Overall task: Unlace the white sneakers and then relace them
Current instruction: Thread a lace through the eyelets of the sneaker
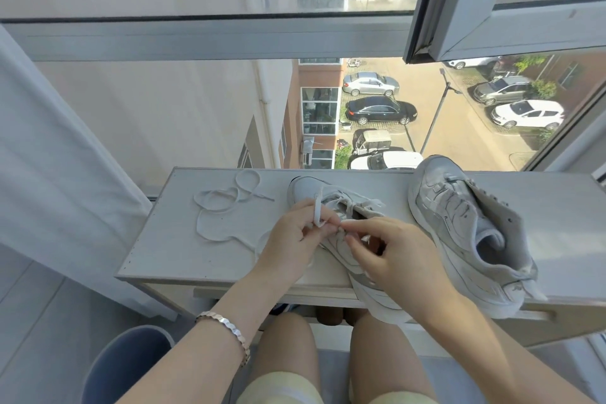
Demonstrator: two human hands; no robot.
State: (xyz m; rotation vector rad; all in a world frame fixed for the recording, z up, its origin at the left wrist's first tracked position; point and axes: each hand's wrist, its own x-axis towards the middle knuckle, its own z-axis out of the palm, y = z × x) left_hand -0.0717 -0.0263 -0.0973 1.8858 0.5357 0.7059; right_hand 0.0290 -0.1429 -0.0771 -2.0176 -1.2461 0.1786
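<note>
A white sneaker (310,188) lies on the white table (170,239), toe pointing away, heel over the front edge. My left hand (288,239) pinches a white lace (317,213) that loops up over its fingers. My right hand (390,256) pinches the same lace close to the left fingertips, above the shoe's eyelets. A second white sneaker (459,226) lies to the right with no lace in it, tongue open. A loose white lace (226,207) lies curled on the table to the left.
The table stands against a large window; an open sash (511,10) hangs overhead at upper right. A white curtain (55,174) hangs at the left. A blue bin (131,367) stands on the floor by my left forearm. My knees are under the table.
</note>
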